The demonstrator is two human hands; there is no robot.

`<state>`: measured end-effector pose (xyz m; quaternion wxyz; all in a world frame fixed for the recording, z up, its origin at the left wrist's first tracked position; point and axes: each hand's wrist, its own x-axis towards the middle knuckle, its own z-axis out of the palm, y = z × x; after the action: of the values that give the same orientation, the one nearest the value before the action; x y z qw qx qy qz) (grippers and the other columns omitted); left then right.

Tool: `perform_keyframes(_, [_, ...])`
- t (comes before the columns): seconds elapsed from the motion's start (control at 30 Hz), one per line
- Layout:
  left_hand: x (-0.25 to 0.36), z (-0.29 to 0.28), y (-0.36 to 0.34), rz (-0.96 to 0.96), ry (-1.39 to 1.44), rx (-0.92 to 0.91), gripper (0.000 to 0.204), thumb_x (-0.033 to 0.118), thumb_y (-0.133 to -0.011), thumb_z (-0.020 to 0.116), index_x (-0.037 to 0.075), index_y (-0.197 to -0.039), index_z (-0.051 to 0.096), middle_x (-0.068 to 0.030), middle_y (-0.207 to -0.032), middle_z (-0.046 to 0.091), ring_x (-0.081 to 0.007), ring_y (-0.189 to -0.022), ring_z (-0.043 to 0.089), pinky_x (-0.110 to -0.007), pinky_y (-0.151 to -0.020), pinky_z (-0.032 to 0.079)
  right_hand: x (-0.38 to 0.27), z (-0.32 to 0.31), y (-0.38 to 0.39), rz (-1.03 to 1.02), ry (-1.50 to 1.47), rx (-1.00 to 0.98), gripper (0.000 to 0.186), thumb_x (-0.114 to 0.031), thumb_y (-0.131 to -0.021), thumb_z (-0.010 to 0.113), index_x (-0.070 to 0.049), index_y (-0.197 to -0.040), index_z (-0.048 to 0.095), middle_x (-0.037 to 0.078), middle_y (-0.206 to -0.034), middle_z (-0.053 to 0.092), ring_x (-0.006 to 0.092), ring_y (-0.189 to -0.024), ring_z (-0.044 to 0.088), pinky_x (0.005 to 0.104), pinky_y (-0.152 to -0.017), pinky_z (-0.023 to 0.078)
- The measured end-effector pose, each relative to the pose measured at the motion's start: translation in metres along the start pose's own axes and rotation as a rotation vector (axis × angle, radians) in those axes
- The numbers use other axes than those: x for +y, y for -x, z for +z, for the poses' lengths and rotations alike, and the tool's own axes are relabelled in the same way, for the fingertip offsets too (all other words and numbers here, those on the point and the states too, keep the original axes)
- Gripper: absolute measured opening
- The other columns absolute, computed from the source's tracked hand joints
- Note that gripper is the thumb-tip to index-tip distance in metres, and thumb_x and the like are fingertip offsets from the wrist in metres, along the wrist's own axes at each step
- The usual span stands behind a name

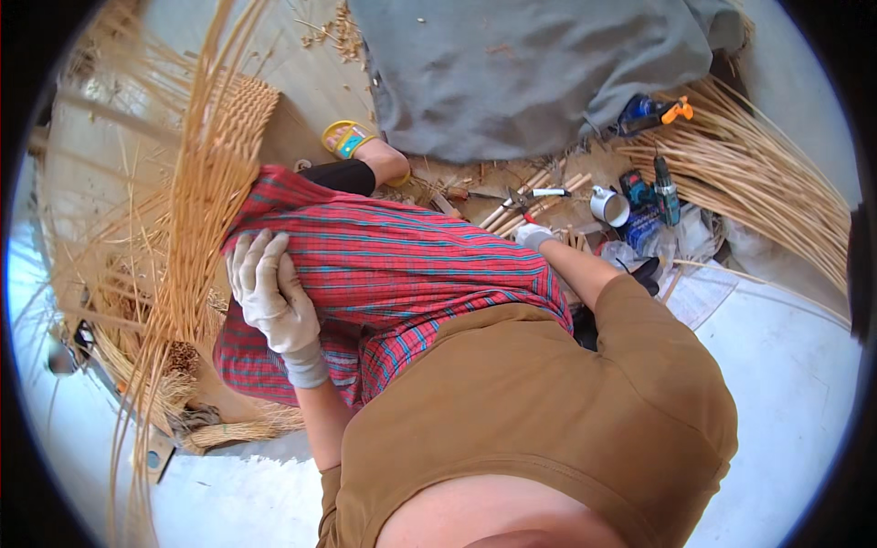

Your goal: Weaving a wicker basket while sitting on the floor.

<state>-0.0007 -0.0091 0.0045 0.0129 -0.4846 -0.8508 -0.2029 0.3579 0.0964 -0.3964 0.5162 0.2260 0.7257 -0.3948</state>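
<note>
The gloved left hand (272, 297) lies on the red plaid cloth (393, 260) over the person's lap, fingers slightly bent and gripping nothing visible; the woven cane piece (242, 114) stands just beyond it on the left, its long strands running down past the lap; the gloved right hand (533, 237) reaches to the red-and-white-handled cutters (523, 203), though whether it grasps them I cannot tell; pale sticks (498, 219) lie beside the cutters; a white mug (605, 206) lies tipped nearby.
</note>
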Motion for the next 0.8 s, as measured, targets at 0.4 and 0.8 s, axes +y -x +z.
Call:
perform_keyframes(0.4, [0.035, 0.064, -0.036, 0.032, -0.026, 0.118, 0.017, 0.011, -0.096, 0.054, 0.007, -0.104, 0.069, -0.01, -0.11, 0.069, -0.0341, -0.118, 0.058, -0.052, -0.113, 0.03, 0.027, -0.054, -0.113, 0.03, -1.195, 0.723, 0.051, -0.047, -0.095, 0.061, -0.015, -0.133, 0.05, 0.007, -0.089, 0.065, 0.0202, -0.07, 0.064, 0.0364, -0.063, 0.055])
perform_keyframes(0.8, [0.021, 0.05, -0.021, 0.002, -0.022, 0.279, 0.016, 0.014, -0.092, 0.06, 0.013, -0.104, 0.07, -0.0047, -0.108, 0.069, -0.0292, -0.118, 0.058, -0.05, -0.112, 0.031, -0.133, -0.226, 0.239, -0.805, -0.216, 0.533, 0.045, -0.029, -0.094, 0.055, -0.012, -0.136, 0.055, 0.02, -0.114, 0.067, 0.0363, -0.104, 0.065, 0.0438, -0.092, 0.051])
